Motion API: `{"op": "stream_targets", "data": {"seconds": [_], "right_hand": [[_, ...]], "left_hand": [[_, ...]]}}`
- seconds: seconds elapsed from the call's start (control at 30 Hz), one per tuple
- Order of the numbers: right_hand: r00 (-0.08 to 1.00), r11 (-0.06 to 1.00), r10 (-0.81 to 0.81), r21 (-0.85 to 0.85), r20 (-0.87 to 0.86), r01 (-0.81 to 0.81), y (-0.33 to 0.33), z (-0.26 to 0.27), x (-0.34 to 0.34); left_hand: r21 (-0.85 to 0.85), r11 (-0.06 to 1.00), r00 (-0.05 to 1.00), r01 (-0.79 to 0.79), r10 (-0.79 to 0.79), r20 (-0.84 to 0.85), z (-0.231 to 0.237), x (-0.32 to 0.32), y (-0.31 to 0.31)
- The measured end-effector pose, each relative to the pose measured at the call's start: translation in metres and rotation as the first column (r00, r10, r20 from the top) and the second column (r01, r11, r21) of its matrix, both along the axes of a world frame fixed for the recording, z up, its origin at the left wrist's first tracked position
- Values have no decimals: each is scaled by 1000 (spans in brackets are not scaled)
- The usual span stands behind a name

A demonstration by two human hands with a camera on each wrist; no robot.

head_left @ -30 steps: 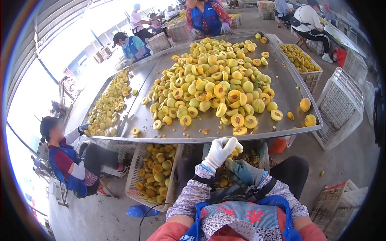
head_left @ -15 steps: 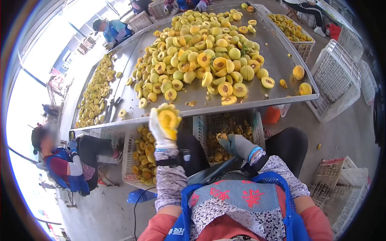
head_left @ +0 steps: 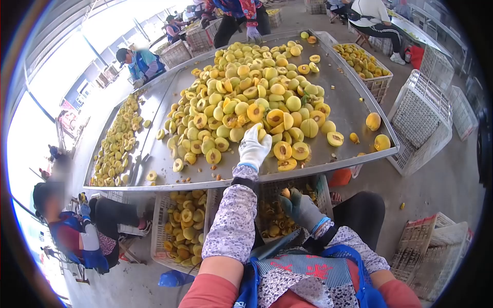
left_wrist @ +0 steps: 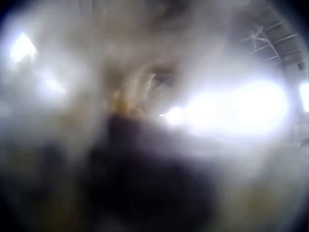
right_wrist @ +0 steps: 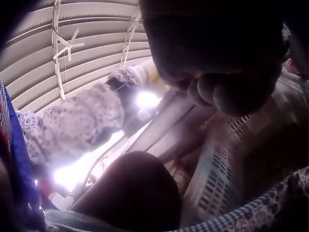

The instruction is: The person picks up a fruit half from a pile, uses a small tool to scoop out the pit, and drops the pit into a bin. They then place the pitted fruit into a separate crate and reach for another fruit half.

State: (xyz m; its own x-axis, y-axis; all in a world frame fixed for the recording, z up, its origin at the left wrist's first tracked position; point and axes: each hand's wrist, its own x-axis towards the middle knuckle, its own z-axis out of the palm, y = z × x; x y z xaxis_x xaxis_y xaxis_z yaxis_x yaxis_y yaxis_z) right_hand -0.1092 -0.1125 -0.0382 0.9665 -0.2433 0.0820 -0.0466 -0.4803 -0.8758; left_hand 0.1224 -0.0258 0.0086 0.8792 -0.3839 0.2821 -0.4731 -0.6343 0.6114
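A heap of yellow-green fruit [head_left: 241, 97], many pieces cut in half, covers the middle of the metal table [head_left: 164, 177]. My left hand [head_left: 254, 149], in a white glove, reaches over the table's front edge and grips a yellow fruit [head_left: 261, 134] at the heap's near side. Below the edge, my right hand [head_left: 304, 209] in a grey-green glove pinches a small orange-brown piece [head_left: 286, 193] above a crate of fruit scraps [head_left: 323, 197]. The right wrist view shows this hand [right_wrist: 217, 63] dark, its fingers curled. Blur hides the left wrist view's details.
Left of my legs stands a crate [head_left: 159, 226] of cut fruit. More fruit [head_left: 115, 149] lies along the table's left side. Stacked crates [head_left: 421, 123] are at the right. One person [head_left: 82, 231] sits at the left; others are beyond the table.
My left hand moved from beside my right hand to above the left crate, holding a cut fruit, then forward to the heap, where it grips a fruit. My right hand stays low over the scraps.
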Motion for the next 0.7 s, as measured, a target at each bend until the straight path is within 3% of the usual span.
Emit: {"op": "stream_targets", "data": {"seconds": [0.03, 0.1, 0.13, 0.17, 0.23, 0.3, 0.37, 0.43, 0.5, 0.53, 0.57, 0.63, 0.7], "right_hand": [[1000, 1000, -1, -4, 4, 1, -2, 3, 1], [998, 999, -50, 2, 42, 50, 0, 10, 2], [998, 999, -52, 6, 40, 52, 0, 14, 2], [992, 994, -99, 49, 83, 95, -1, 20, 5], [981, 986, -150, 94, 123, 139, -3, 26, 10], [983, 959, -147, 259, 110, 114, -4, 26, 15], [973, 947, -156, 306, 171, 98, 2, -4, 26], [958, 932, -168, 354, 231, 78, 5, -7, 29], [938, 977, -148, 196, 314, 88, 6, 7, 23], [941, 975, -154, 199, 301, 96, 6, 14, 19], [935, 987, -152, 95, 319, 128, 5, 22, 17], [937, 987, -114, -70, 329, 145, 3, 47, 9], [938, 980, -133, -97, 320, 172, 5, 51, 6]], "left_hand": [[1, 1000, 999, -31, 31, -13, 2, 2, 0], [-196, 980, 986, -22, -11, -166, 8, 0, 14], [-398, 917, 953, -31, -93, -288, 5, -2, 21], [-656, 755, 882, -6, -305, -360, 1, -6, 32], [-796, 601, 673, -77, -558, -486, 41, -46, 51], [-805, 589, 615, -70, -609, -500, 53, -79, 54], [-795, 606, 526, -30, -666, -529, 51, -102, 53], [-825, 565, 540, -30, -685, -489, 37, -117, 44], [-833, 553, 575, -20, -675, -462, 25, -122, 38], [-807, 584, 635, 93, -659, -404, 14, -119, 40], [-765, 613, 684, 197, -645, -341, 3, -119, 42], [-747, 645, 722, 162, -593, -356, 20, -130, 37], [-848, 527, 631, -50, -641, -436, 31, -137, 35]]}}
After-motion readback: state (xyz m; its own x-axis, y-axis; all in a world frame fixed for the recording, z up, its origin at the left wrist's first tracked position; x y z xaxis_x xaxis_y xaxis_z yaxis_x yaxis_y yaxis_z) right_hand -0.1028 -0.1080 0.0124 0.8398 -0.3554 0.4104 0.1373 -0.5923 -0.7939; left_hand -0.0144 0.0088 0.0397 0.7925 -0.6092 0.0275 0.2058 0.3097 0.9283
